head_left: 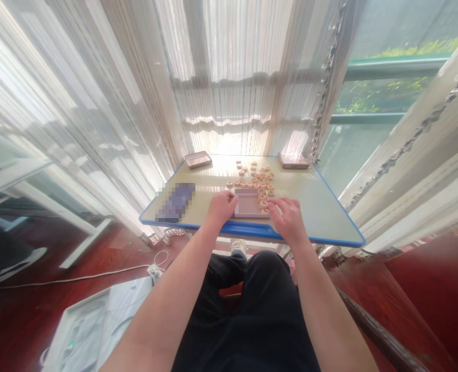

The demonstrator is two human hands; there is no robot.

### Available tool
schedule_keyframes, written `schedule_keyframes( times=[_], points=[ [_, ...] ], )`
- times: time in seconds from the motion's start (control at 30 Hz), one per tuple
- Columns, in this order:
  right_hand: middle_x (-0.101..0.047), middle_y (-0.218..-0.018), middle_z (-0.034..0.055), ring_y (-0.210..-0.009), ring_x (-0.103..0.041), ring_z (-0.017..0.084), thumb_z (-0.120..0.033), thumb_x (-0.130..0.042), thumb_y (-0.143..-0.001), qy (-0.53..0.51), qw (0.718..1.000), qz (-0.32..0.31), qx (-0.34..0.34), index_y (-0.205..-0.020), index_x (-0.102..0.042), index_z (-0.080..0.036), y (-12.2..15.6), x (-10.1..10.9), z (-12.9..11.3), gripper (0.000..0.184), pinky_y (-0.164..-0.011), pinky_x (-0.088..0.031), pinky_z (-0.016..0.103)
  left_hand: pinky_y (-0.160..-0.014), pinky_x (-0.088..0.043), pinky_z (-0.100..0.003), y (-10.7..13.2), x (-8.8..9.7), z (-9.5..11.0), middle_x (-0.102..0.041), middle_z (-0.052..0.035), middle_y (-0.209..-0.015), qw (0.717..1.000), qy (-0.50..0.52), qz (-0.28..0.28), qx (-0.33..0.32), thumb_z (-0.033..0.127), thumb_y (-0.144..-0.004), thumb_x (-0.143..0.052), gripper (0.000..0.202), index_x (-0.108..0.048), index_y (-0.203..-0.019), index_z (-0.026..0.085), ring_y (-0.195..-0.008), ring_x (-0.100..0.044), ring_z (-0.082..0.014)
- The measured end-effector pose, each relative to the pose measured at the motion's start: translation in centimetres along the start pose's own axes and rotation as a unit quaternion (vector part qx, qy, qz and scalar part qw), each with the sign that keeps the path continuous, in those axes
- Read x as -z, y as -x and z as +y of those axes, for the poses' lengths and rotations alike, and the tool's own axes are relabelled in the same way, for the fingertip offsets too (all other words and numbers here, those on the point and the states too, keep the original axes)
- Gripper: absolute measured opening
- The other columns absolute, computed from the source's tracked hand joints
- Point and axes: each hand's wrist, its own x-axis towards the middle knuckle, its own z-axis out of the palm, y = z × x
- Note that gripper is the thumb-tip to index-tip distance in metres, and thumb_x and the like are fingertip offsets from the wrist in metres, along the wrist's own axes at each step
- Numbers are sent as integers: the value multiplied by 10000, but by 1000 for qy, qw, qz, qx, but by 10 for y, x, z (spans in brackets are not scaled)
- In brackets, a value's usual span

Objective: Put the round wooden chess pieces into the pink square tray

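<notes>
A shallow pinkish box (pixel 247 202) lies near the front edge of the table, with a row of round wooden Chinese chess pieces (pixel 263 197) along its right side. My left hand (pixel 221 206) is closed at the box's left rim, thumb and fingers against it. At the right end of that row, my right hand (pixel 289 216) has its thumb and index finger pinched on a chess piece (pixel 264 204); the fingers partly cover it. Beyond the box, more loose pieces (pixel 256 178), marked in red or dark, are scattered over the tabletop.
The pale table (pixel 321 206) has a raised blue rim. Another shallow tray (pixel 198 159) sits at its back left corner, a flat box (pixel 294 161) at the back right. A blurred-out dark item (pixel 176 202) lies on the left. Curtains (pixel 229 93) hang right behind the table.
</notes>
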Motion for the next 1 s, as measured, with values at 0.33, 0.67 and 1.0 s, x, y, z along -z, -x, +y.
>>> schedule_keyframes(
  times=[0.33,0.67,1.0],
  points=[
    [-666,-961,78,-958,-549,229,-310,-494,-870,-11,998,-41,-56,-949,-686,-184,-1,-3,8,243,-944,-364,404,-825,-454,-324,2,4,2,-701,-68,-865,1000,19,-10,7,336,-818,-488,249,-688,-839,189,-895,-613,-224],
    [-645,-937,84,-928,-543,226,-253,-462,-833,-66,992,-24,-104,-934,-679,-178,-4,-2,8,251,-910,-406,388,-930,-440,-347,5,6,1,-682,-68,-1078,997,72,-17,15,368,-814,-513,329,-654,-1056,196,-1048,-595,-237],
    [-654,-1002,78,-811,-576,179,-234,-473,-768,-43,975,-147,-163,-951,-660,-180,-47,3,28,267,-830,-437,340,-928,-450,-358,5,9,0,-690,-55,-1051,992,116,-36,39,423,-789,-537,340,-671,-1022,215,-1020,-609,-238]
  ],
)
